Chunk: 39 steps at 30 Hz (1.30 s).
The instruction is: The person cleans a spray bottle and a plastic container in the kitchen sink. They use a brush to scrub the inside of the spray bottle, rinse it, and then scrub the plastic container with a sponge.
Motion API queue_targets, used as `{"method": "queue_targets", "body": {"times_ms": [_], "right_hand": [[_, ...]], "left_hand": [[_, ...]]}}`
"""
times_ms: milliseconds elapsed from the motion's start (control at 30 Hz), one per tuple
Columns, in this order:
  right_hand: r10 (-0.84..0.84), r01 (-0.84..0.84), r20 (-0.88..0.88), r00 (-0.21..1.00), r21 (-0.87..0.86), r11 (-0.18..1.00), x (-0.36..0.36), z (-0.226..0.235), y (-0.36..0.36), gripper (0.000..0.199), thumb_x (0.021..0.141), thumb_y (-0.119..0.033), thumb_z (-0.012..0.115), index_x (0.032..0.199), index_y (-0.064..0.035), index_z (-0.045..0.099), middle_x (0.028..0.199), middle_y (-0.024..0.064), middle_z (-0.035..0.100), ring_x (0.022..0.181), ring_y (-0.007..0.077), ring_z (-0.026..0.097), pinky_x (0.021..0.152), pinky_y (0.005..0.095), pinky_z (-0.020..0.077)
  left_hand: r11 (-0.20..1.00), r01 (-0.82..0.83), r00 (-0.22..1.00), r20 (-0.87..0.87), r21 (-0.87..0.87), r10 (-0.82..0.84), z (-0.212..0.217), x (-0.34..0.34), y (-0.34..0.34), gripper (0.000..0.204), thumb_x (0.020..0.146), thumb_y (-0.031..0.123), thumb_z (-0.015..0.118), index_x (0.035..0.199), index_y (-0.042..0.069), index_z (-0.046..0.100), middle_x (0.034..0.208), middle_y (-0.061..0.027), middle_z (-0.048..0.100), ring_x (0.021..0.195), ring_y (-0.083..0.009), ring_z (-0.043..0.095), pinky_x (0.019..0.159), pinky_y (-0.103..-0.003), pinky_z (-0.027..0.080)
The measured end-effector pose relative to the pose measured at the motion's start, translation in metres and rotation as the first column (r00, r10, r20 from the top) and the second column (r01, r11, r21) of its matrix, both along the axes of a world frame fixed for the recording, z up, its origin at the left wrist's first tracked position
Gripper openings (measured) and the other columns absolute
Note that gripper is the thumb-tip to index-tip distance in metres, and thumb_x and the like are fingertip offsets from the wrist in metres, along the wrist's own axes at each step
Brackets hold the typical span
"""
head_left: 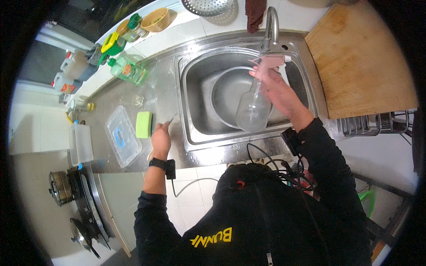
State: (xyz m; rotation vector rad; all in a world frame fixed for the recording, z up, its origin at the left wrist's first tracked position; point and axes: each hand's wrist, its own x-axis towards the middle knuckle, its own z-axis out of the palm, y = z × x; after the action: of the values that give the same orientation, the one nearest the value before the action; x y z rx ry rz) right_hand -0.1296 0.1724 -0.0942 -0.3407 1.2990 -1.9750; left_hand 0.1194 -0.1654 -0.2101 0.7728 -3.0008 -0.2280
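Fingers of the right hand (279,91) clamp a clear plastic spray bottle (254,108) (pink trigger) — left hand (160,139) curled shut.

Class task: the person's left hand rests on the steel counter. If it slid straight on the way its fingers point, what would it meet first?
Probably the green sponge, just ahead of the left hand; depth is unclear.

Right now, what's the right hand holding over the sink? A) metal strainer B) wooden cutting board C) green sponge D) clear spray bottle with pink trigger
D: the right hand grips the neck of a clear spray bottle above the metal bowl in the sink; the green sponge lies on the counter.
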Motion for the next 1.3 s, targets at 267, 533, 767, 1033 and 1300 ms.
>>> {"method": "queue_targets", "body": {"times_ms": [267, 533, 767, 1033, 1300], "right_hand": [[-0.126, 0.126, 0.024, 0.992, -0.022, 0.992, 0.003, 0.000, -0.006, 0.048, 0.093, -0.028, 0.058, 0.135, -0.0107, 0.042, 0.129, 0.0006, 0.051, 0.119, 0.0113, 0.045, 0.100, 0.0293, 0.0336], [-0.376, 0.362, 0.210, 0.903, 0.102, 0.926, 0.003, -0.041, 0.003, 0.034, 0.091, -0.028, 0.061, 0.119, -0.0124, 0.050, 0.107, -0.0008, 0.057, 0.099, 0.0124, 0.054, 0.083, 0.0301, 0.0439], [-0.338, 0.285, 0.305, 0.890, 0.207, 0.936, 0.009, -0.080, 0.004, 0.032, 0.093, -0.033, 0.059, 0.116, -0.0124, 0.049, 0.104, -0.0010, 0.058, 0.095, 0.0154, 0.056, 0.080, 0.0365, 0.0473], [-0.107, -0.130, 0.475, 0.873, 0.440, 0.889, 0.010, -0.072, 0.068, 0.097, 0.082, -0.063, 0.058, 0.149, -0.0074, 0.015, 0.153, 0.0212, 0.013, 0.141, 0.0356, 0.015, 0.108, 0.0610, 0.0141], [-0.273, 0.079, 0.419, 0.866, 0.425, 0.902, -0.001, -0.065, 0.138, 0.078, 0.083, -0.054, 0.063, 0.141, -0.0104, 0.032, 0.143, 0.0136, 0.030, 0.133, 0.0294, 0.026, 0.105, 0.0584, 0.0215]], "left_hand": [[0.990, -0.009, 0.999, 0.033, -0.139, 0.013, -0.022, -0.007, -0.014, 0.038, 0.082, 0.015, 0.060, 0.119, 0.007, 0.059, 0.108, -0.0144, 0.060, 0.099, -0.0350, 0.057, 0.081, -0.045, 0.047], [0.719, 0.478, 0.848, -0.478, 0.504, -0.229, 0.070, -0.082, 0.127, 0.082, 0.072, 0.028, 0.079, 0.141, 0.010, 0.038, 0.134, -0.0166, 0.046, 0.120, -0.0304, 0.047, 0.102, -0.041, 0.037], [0.608, 0.522, 0.849, -0.429, 0.597, -0.308, 0.073, -0.104, 0.215, 0.103, 0.060, 0.030, 0.084, 0.143, 0.005, 0.029, 0.137, -0.0262, 0.039, 0.124, -0.0345, 0.044, 0.105, -0.041, 0.036], [0.424, -0.233, 0.952, 0.293, 0.875, -0.083, 0.043, -0.159, 0.153, 0.092, 0.066, 0.036, 0.078, 0.136, -0.006, 0.035, 0.130, -0.0229, 0.049, 0.117, -0.0313, 0.051, 0.093, -0.039, 0.046], [0.225, -0.244, 0.967, 0.255, 0.943, -0.020, -0.012, -0.190, 0.140, 0.070, 0.072, 0.043, 0.073, 0.122, -0.001, 0.053, 0.113, -0.0147, 0.060, 0.098, -0.0255, 0.060, 0.074, -0.039, 0.054]]}}
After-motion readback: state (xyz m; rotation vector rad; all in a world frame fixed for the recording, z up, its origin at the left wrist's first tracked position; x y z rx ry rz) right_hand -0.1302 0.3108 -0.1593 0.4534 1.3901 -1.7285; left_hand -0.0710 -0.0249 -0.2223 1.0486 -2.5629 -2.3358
